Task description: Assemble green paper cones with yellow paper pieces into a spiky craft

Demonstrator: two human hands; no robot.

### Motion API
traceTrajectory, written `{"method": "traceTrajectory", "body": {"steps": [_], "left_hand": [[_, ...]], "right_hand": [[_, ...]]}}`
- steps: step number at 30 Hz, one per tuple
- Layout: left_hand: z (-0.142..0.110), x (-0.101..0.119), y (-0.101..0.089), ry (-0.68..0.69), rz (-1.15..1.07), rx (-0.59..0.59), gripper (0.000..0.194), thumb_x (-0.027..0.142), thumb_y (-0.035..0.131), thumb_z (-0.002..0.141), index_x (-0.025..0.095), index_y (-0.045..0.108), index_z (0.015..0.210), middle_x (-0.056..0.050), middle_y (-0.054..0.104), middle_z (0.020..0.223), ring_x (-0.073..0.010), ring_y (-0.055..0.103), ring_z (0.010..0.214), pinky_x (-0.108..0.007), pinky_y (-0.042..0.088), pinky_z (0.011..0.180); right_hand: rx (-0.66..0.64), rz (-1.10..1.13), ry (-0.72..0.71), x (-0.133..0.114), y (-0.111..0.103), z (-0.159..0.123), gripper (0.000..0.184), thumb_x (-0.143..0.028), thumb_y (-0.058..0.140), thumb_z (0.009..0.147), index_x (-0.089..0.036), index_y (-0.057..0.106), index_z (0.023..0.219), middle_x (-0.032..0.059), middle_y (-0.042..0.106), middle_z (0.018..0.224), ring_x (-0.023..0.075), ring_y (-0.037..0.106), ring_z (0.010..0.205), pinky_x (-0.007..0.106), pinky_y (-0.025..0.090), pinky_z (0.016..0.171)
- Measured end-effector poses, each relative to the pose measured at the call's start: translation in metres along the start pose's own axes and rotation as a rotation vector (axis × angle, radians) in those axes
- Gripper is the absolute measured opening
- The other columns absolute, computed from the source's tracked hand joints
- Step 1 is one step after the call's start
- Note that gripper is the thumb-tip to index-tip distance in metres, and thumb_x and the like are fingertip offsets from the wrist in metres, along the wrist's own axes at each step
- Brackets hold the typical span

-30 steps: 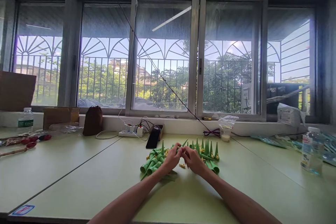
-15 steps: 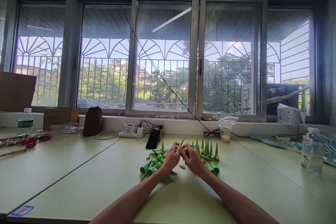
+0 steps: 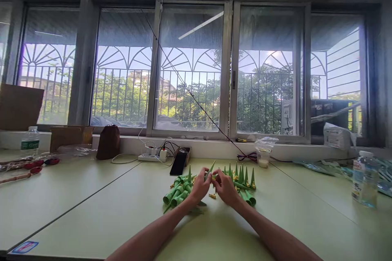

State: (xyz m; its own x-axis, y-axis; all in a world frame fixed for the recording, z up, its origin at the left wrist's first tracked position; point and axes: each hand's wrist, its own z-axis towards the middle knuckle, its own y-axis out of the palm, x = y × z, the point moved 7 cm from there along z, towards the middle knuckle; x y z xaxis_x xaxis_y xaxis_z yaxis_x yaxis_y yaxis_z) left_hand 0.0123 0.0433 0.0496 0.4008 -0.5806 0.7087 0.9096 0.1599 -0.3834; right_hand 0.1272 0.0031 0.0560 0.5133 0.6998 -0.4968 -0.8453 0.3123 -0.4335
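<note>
My left hand (image 3: 199,186) is closed around a green cone-shaped spike (image 3: 210,170), its tip pointing up and to the right. My right hand (image 3: 226,187) is pinched against the same spike from the right, fingers curled. Both hands hover just above a pale green table (image 3: 101,212). To the left of my hands lies a pile of green cones on their sides (image 3: 177,191). Behind and to the right, several green cones stand upright (image 3: 241,173). Small yellow pieces (image 3: 212,195) lie between the hands.
A black phone (image 3: 178,160) and a white power strip (image 3: 150,155) with cables sit near the window sill. A brown pouch (image 3: 108,142), a cardboard box (image 3: 70,135) and a water bottle (image 3: 30,142) stand at left. Another bottle (image 3: 361,179) and plastic bags are at right.
Both hands have stayed together on the spike; the spike's tip has tilted a little more upright. The view has shifted slightly.
</note>
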Motion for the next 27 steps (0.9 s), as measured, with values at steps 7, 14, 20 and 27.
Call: {"method": "traceTrajectory", "body": {"steps": [7, 14, 20, 27], "left_hand": [[-0.0013, 0.0009, 0.0021, 0.039, 0.016, -0.044, 0.021, 0.037, 0.044, 0.085, 0.019, 0.053, 0.092, -0.003, 0.062, 0.075, -0.0182, 0.059, 0.074, -0.027, 0.042, 0.070], [-0.0016, -0.0016, 0.0032, 0.024, 0.019, -0.055, 0.023, 0.037, 0.043, 0.085, 0.019, 0.052, 0.094, -0.004, 0.063, 0.077, -0.0192, 0.059, 0.074, -0.029, 0.041, 0.071], [-0.0014, -0.0019, 0.0028, 0.026, 0.038, -0.053, 0.023, 0.037, 0.043, 0.084, 0.018, 0.052, 0.093, -0.004, 0.063, 0.076, -0.0193, 0.059, 0.075, -0.029, 0.041, 0.071], [-0.0013, -0.0049, 0.0052, 0.020, 0.023, -0.070, 0.022, 0.039, 0.042, 0.084, 0.019, 0.052, 0.088, -0.001, 0.060, 0.069, -0.0167, 0.056, 0.066, -0.027, 0.040, 0.064]], "right_hand": [[-0.028, 0.045, 0.015, 0.0004, 0.0008, 0.0001, 0.007, -0.018, 0.048, 0.086, -0.018, 0.053, 0.091, -0.0034, 0.058, 0.058, 0.0117, 0.053, 0.051, 0.021, 0.038, 0.055], [-0.033, 0.056, 0.040, -0.0004, 0.0007, -0.0006, 0.006, -0.020, 0.049, 0.086, -0.018, 0.053, 0.089, -0.0026, 0.058, 0.057, 0.0122, 0.053, 0.050, 0.021, 0.039, 0.054], [-0.035, 0.044, 0.040, 0.0017, 0.0013, -0.0006, 0.005, -0.021, 0.050, 0.086, -0.018, 0.053, 0.088, -0.0025, 0.059, 0.057, 0.0119, 0.052, 0.050, 0.021, 0.037, 0.054], [-0.054, 0.039, 0.009, 0.0011, 0.0029, -0.0012, 0.006, -0.021, 0.048, 0.087, -0.018, 0.054, 0.088, -0.0019, 0.060, 0.057, 0.0125, 0.052, 0.051, 0.021, 0.036, 0.053]]}}
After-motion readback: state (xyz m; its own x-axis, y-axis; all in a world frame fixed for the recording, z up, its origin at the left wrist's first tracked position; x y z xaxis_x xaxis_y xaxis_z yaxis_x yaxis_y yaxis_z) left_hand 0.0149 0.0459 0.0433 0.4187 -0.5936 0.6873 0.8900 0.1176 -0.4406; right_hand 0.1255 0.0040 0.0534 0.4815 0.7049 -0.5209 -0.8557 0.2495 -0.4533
